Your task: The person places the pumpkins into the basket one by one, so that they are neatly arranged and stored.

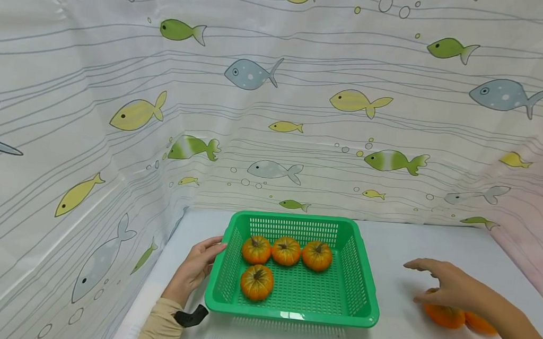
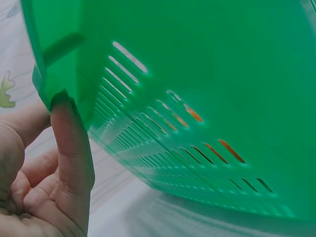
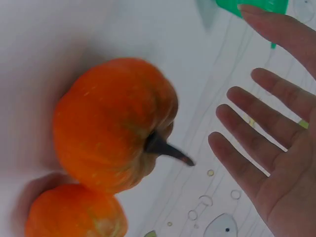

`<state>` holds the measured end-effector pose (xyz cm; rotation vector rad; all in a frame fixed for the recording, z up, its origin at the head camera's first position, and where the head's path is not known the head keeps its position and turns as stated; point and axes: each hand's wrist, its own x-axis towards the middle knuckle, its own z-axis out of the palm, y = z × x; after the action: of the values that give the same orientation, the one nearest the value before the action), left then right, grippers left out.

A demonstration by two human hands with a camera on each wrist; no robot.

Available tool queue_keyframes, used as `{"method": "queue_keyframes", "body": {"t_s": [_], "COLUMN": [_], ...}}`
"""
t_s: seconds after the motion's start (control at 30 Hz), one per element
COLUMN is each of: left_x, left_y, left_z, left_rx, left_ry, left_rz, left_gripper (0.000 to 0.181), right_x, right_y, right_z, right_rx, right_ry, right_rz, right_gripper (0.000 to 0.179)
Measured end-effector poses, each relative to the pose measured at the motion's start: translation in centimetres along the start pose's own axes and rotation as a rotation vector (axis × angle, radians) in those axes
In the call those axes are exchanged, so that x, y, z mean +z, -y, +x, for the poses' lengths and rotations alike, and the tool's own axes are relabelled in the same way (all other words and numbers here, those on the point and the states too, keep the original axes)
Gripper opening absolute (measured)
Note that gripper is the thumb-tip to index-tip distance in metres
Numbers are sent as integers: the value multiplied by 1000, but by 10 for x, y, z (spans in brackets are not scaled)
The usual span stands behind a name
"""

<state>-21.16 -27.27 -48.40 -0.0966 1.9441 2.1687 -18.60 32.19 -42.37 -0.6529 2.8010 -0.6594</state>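
A green plastic basket [image 1: 289, 314] holds several small orange pumpkins, three in a row along its back and one pumpkin [image 1: 256, 283] at the front left. At its left side, my left hand [image 1: 194, 267] grips the rim, and the left wrist view shows fingertips at the edge of the slotted basket wall [image 2: 207, 59]. My right hand [image 1: 458, 288] hovers with spread fingers over two pumpkins on the table to the right. In the right wrist view, the nearer pumpkin [image 3: 108, 123] has a dark stem, and the palm and fingers [image 3: 247, 133] are apart from it.
The second loose pumpkin [image 3: 74, 212] lies against the first and is partly covered by the right forearm in the head view. A white table [image 1: 404, 244] carries everything. Fish-printed sheeting [image 1: 320, 157] rises behind it and on both sides.
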Motion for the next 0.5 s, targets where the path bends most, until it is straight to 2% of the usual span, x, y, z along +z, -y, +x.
{"method": "queue_keyframes", "body": {"t_s": [0.27, 0.5], "left_x": [-1, -1], "left_y": [2, 1], "left_z": [1, 2], "left_rx": [14, 16], "left_ry": [13, 27], "left_rz": [-3, -9], "left_gripper": [57, 57], "right_x": [2, 8], "right_y": [-26, -50], "right_z": [-15, -24], "right_rx": [65, 50], "right_ry": [10, -2], "right_rz": [-19, -31], "right_gripper": [68, 63]}}
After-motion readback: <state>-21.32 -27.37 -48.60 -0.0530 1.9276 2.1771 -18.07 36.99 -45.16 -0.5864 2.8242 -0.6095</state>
